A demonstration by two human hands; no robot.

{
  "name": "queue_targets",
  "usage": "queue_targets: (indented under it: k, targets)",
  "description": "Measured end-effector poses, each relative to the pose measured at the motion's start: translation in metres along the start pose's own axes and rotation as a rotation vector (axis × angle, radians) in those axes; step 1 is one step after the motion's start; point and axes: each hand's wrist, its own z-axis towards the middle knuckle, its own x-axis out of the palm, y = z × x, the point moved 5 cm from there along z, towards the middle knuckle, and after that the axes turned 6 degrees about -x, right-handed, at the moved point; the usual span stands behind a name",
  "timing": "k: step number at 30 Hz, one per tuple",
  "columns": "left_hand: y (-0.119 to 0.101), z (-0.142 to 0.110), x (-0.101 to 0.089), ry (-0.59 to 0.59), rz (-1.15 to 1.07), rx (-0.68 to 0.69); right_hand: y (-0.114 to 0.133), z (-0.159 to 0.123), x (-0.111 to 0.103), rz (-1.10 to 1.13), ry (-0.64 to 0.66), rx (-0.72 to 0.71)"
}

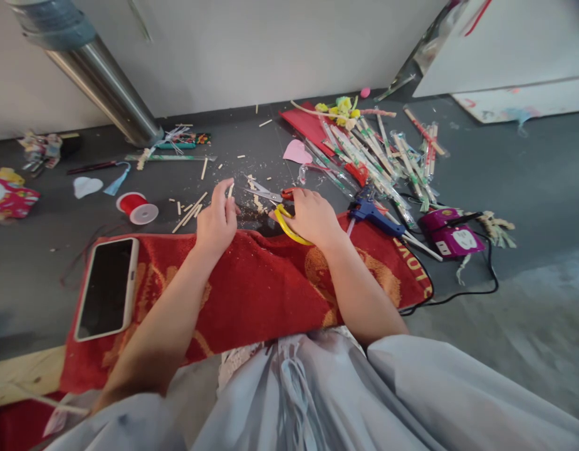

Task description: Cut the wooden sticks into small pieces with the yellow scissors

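Between the thumb and fingers of my left hand (217, 220) is a short wooden stick (230, 189), pointing up. My right hand (312, 216) grips a pair of scissors (269, 195) with yellow and orange-red handles. The blades point left toward my left hand, a little apart from the stick. Cut stick pieces (192, 212) lie on the dark tabletop beside my left hand. Small pale scraps (257, 199) are scattered under and around the blades. Both forearms rest over a red towel (261, 285) with orange patterns.
A phone (107, 289) lies on the towel's left side. Behind it is a red thread spool (137, 208). At right are a blue glue gun (376, 216), wrapped chopsticks (369, 150), a purple box (452, 235) and a black cord (463, 292). A metal post (108, 94) stands at the back left.
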Motion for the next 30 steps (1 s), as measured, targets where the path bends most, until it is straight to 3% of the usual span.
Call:
queue_targets:
  k: [30]
  targets:
    - [-0.0002, -0.0007, 0.0036, -0.008, -0.047, -0.045, 0.0004, -0.0003, 0.001, -0.013, -0.009, 0.002]
